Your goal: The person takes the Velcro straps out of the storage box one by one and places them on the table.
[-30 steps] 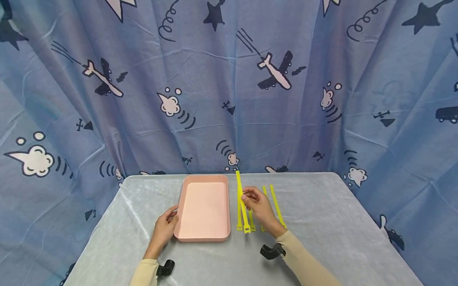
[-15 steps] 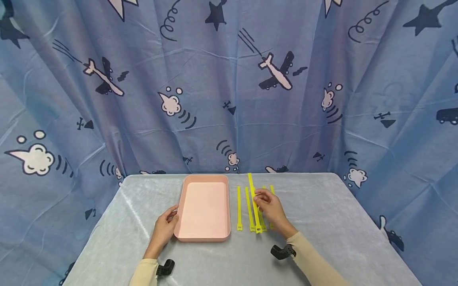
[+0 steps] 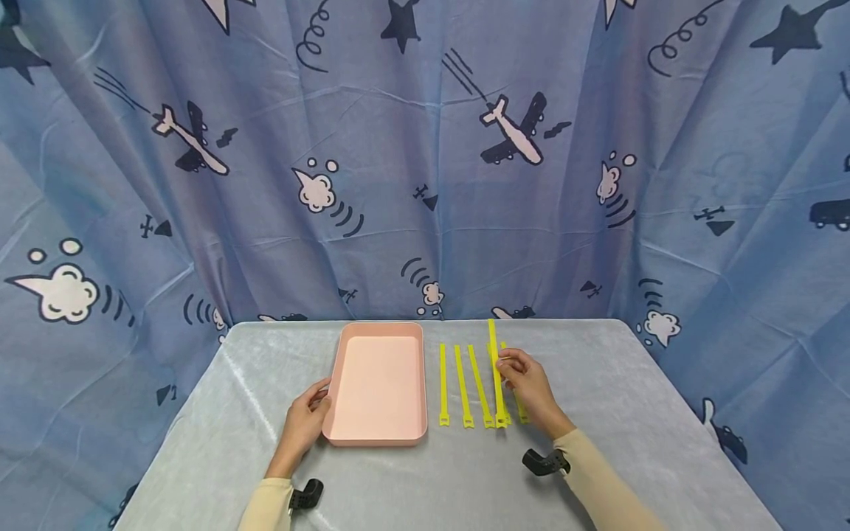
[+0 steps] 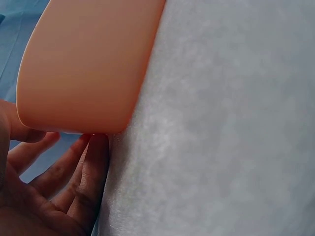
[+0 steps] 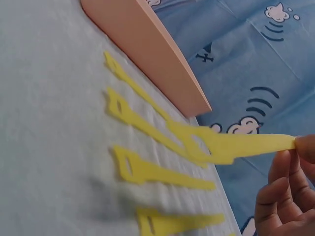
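My left hand (image 3: 307, 419) rests at the left wall of a shallow pink tray (image 3: 377, 387). In the left wrist view its fingertips touch the tray's edge, the fingers mostly extended. My right hand (image 3: 527, 383) pinches a yellow cable tie (image 3: 496, 387), a flat strap with a slotted head. The right wrist view shows the held tie (image 5: 246, 146) by its narrow end between thumb and fingers, head pointing away, raised above the table. Several similar ties lie in a row between tray and right hand, including a leftmost tie (image 3: 443, 387). The held tie and the hand partly cover the rightmost ones.
A grey cloth-covered table (image 3: 372, 490) carries everything. Behind it hangs a blue patterned curtain (image 3: 372, 147), close to the table's far edge. Black wrist devices sit on both forearms, one at the right wrist (image 3: 546, 462).
My right hand has moved rightward along the row, carrying the held tie and uncovering ties on the left. The left hand and tray have stayed in place.
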The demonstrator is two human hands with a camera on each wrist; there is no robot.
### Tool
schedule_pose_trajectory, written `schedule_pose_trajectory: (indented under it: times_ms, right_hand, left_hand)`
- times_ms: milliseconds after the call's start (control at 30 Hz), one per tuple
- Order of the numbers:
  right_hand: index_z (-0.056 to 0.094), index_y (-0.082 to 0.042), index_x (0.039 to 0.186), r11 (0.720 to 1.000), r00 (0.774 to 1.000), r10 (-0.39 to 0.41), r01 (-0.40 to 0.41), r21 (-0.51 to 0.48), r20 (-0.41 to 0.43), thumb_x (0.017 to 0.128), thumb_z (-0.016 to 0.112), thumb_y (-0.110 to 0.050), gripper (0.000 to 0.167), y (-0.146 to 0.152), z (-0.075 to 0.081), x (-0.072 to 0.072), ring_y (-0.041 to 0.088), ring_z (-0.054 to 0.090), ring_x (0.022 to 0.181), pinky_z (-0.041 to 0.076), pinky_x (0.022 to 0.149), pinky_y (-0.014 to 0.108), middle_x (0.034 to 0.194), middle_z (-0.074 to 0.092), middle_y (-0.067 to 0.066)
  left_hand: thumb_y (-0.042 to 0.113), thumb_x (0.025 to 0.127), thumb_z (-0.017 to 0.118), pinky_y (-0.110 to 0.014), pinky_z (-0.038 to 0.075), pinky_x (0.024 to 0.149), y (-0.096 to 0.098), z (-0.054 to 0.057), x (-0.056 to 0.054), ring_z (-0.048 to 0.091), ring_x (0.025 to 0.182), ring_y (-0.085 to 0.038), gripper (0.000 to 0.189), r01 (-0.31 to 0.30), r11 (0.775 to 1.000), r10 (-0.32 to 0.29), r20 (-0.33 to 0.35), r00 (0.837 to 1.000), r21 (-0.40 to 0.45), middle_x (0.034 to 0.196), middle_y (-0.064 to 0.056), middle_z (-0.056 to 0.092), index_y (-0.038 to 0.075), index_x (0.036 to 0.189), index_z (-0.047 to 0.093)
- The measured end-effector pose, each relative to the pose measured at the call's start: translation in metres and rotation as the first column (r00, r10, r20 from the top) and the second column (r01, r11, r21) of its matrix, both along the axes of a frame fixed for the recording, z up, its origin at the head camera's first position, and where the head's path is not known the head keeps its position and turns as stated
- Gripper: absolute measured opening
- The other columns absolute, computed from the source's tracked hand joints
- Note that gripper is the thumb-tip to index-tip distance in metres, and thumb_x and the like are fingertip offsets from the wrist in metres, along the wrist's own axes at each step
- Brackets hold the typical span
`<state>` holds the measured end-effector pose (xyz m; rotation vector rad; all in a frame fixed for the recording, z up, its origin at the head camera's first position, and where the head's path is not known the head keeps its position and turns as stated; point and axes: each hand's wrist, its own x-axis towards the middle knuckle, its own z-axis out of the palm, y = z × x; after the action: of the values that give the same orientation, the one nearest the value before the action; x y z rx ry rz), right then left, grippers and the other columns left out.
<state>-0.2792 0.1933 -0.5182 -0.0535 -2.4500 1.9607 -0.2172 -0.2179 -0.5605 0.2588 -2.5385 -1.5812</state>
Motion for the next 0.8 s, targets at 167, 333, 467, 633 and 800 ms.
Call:
schedule_pose_trajectory:
  times_ms: [167,333,467,633,800]
  right_hand:
    - [0.056,-0.006,0.125,1.0,1.0,-0.002,0.002,0.02,0.011,0.099,0.059,-0.019,0.029,0.013,0.0,-0.003,0.012,0.057,0.08,0.049,0.069,0.029,0.091,0.064,-0.002]
    - [0.056,-0.006,0.127,0.996,1.0,-0.02,0.018,0.087,0.02,0.1,0.057,-0.02,0.031,0.027,0.001,-0.005,0.013,0.057,0.081,0.049,0.069,0.03,0.094,0.065,0.001]
    - [0.055,-0.006,0.129,0.992,0.999,-0.028,0.022,0.126,0.042,0.1,0.057,-0.023,0.034,0.039,0.001,-0.008,0.012,0.059,0.082,0.05,0.07,0.031,0.098,0.067,0.002]
    - [0.055,-0.005,0.129,0.988,0.997,-0.047,0.036,0.15,0.069,0.1,0.058,-0.022,0.034,0.049,0.001,-0.015,0.012,0.059,0.082,0.05,0.071,0.031,0.095,0.068,-0.002]
    - [0.055,-0.005,0.128,0.982,0.992,-0.065,0.044,0.186,0.108,0.1,0.057,-0.021,0.032,0.058,-0.002,-0.022,0.013,0.058,0.085,0.05,0.072,0.031,0.095,0.067,-0.003]
  left_hand:
    - [0.017,0.1,0.054,-0.046,0.052,0.093,0.0,0.0,0.001,0.062,0.116,-0.032,0.042,0.008,1.0,-0.008,0.014,1.0,0.003,0.13,-0.019,0.062,0.014,0.141,0.054]
    - [0.017,0.1,0.054,-0.045,0.052,0.093,0.0,0.001,0.0,0.062,0.116,-0.032,0.042,0.014,1.0,-0.014,0.016,1.0,0.01,0.131,-0.019,0.062,0.014,0.141,0.055]
    - [0.016,0.1,0.054,-0.045,0.052,0.093,-0.001,0.002,0.001,0.062,0.117,-0.032,0.042,0.016,1.0,-0.016,0.016,1.0,0.005,0.131,-0.019,0.062,0.014,0.141,0.054]
    - [0.017,0.1,0.053,-0.045,0.052,0.093,-0.001,0.003,0.0,0.062,0.116,-0.032,0.042,0.017,1.0,-0.017,0.01,1.0,0.003,0.131,-0.019,0.062,0.014,0.142,0.054]
    - [0.016,0.1,0.053,-0.044,0.053,0.091,0.0,0.003,0.001,0.063,0.115,-0.031,0.042,0.02,1.0,-0.02,0.014,1.0,0.0,0.13,-0.019,0.062,0.014,0.142,0.054]
